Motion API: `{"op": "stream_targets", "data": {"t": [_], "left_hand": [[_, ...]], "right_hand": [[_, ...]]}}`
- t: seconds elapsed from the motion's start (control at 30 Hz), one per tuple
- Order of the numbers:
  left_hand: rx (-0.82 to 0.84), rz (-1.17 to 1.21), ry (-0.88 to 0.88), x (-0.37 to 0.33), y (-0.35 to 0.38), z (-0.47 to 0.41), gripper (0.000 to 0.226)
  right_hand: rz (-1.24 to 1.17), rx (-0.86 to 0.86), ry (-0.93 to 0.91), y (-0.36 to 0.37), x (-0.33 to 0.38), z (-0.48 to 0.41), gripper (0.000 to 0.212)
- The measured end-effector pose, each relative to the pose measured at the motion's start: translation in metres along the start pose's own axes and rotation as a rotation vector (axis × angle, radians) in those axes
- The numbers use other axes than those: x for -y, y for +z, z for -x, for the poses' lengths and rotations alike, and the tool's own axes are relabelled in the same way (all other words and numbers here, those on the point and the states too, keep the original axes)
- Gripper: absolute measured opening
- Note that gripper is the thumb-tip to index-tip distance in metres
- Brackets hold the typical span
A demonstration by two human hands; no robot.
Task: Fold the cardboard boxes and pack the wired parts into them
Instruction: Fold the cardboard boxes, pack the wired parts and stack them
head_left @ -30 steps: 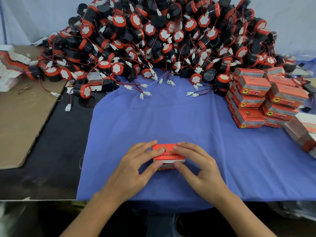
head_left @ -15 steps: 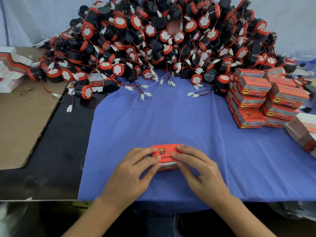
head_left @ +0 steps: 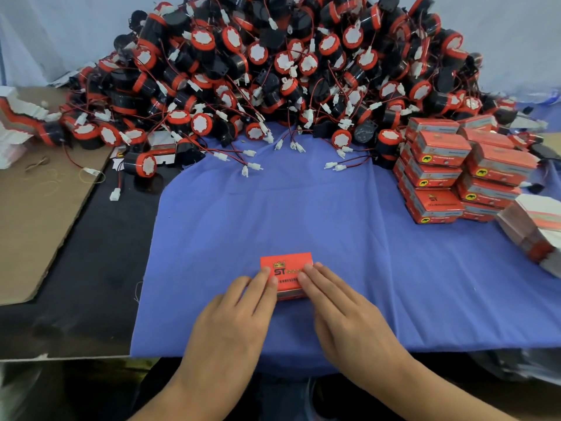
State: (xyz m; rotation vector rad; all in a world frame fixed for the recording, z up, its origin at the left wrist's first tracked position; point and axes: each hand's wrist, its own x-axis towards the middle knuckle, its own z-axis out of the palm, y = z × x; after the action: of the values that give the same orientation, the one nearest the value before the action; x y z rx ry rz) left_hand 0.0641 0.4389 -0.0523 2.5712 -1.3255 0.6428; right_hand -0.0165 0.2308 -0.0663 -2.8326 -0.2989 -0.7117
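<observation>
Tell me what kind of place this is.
Likely a small packing workbench in a workshop or factory. A large heap of identical wired parts fills the back, closed red boxes are stacked on the blue cloth, and the left hand and right hand press another box.

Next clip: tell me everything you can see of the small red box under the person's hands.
The red box is a small rectangular carton, cardboard by its look, closed, lying flat on the blue cloth. Its top carries a gold crown, the letters ST and blurred small print. The left hand and right hand lay straight fingers on its near half; the far half is bare.
</observation>
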Motion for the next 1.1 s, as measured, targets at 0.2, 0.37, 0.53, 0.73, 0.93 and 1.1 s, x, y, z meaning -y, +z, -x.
{"op": "stream_targets", "data": {"t": [0.2,0.37,0.53,0.73,0.93,1.1], "left_hand": [[-0.024,0.380,-0.293,-0.010,0.006,-0.010,0.019],[-0.164,1.072,-0.884,-0.019,0.012,-0.021,0.022],[-0.233,1.326,-1.043,-0.047,0.019,-0.051,0.023],[-0.186,1.329,-0.719,-0.100,0.013,-0.132,0.020],[0.018,1.384,-0.507,-0.145,0.042,-0.217,0.046],[0.180,1.414,-0.476,-0.164,0.086,-0.260,0.060]], "right_hand": [[-0.088,0.046,0.106,0.003,0.012,0.006,0.080],[-0.399,-0.089,0.416,0.006,0.029,0.008,0.069],[-0.801,-0.375,0.879,0.004,0.027,-0.004,0.060],[-0.812,-0.689,0.973,-0.041,-0.042,-0.011,0.075],[-0.796,-0.796,1.055,-0.069,-0.132,-0.017,0.069],[-0.724,-0.828,1.119,-0.060,-0.180,-0.024,0.059]]}}
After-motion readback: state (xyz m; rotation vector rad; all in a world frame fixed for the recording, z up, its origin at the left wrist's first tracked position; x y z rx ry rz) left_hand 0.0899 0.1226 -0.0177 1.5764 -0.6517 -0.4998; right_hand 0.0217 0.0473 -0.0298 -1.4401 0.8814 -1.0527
